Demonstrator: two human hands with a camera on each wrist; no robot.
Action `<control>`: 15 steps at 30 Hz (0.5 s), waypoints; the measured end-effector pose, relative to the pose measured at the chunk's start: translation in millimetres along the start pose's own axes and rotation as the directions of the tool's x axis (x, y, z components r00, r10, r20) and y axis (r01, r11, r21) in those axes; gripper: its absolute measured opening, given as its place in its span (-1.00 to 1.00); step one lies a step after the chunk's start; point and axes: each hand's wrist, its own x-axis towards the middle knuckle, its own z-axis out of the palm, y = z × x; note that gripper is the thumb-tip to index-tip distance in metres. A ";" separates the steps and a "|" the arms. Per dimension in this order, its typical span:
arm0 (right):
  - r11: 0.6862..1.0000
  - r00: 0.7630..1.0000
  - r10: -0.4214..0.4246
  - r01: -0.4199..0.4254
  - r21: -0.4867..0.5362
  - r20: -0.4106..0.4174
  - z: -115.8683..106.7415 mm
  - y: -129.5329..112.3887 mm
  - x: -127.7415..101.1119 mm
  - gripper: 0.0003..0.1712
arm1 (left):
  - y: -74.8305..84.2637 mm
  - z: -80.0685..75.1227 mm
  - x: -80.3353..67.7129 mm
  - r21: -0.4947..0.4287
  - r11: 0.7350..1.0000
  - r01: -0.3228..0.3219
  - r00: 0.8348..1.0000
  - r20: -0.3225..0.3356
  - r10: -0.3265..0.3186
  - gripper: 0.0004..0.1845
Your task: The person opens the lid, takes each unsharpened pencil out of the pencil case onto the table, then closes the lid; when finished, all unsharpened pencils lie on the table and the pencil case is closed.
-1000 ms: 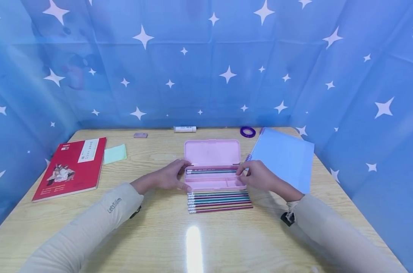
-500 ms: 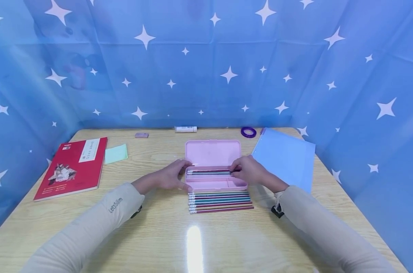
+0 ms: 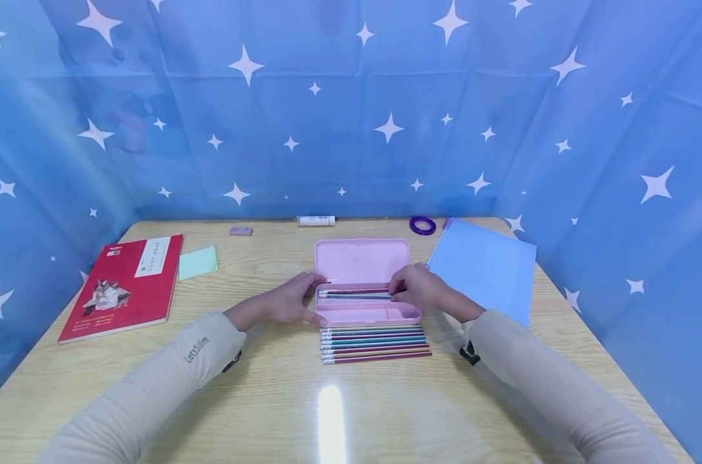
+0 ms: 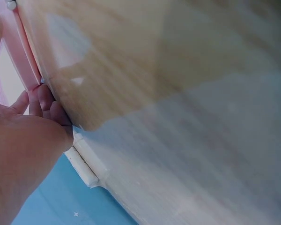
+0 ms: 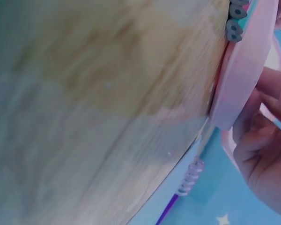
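An open pink pencil case [image 3: 356,314] lies mid-table, its lid [image 3: 362,260] folded back. My left hand [image 3: 292,298] holds the case's left end, thumb at the front corner and fingers behind. Inside the rear compartment lie a few pencils [image 3: 345,296]. Over their right ends my right hand [image 3: 420,288] reaches in and pinches them between thumb and fingers; the fingertips are partly hidden. In the right wrist view its curled fingers [image 5: 257,138] hang over the case's end wall [image 5: 243,75]. Several pencils [image 3: 374,345] with eraser ends to the left lie in a row before the case.
A red book [image 3: 124,287] and green sticky notes [image 3: 197,262] lie on the left. Along the back are an eraser [image 3: 241,231], a white tube [image 3: 316,220] and purple tape [image 3: 423,225]. A blue spiral notebook [image 3: 484,270] lies close behind my right hand.
My right hand has moved a little left, further over the pencils inside the case, and then stayed there. The left hand keeps its hold on the case.
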 end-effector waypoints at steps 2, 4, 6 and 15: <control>1.000 1.000 -0.025 0.025 -0.002 0.009 -1.7 1.1 -1.5 -0.96 | 1.6 0.0 -0.4 0.000 1.000 -0.001 1.000 0.002 0.001 0.05; 0.999 0.999 -0.048 0.048 0.003 0.012 -3.3 2.4 -3.2 -0.95 | 2.5 0.0 -0.6 0.003 1.000 -0.004 1.000 0.004 0.004 0.05; 0.997 0.997 -0.072 0.071 0.019 0.015 -4.6 3.4 -5.6 -0.93 | 2.6 0.1 -0.6 0.008 1.000 -0.005 1.000 0.002 0.005 0.05; 0.991 0.995 -0.102 0.101 0.089 0.004 -12.6 0.3 -23.9 -0.86 | 0.3 -0.1 -0.4 0.002 1.000 0.004 1.000 0.006 -0.005 0.06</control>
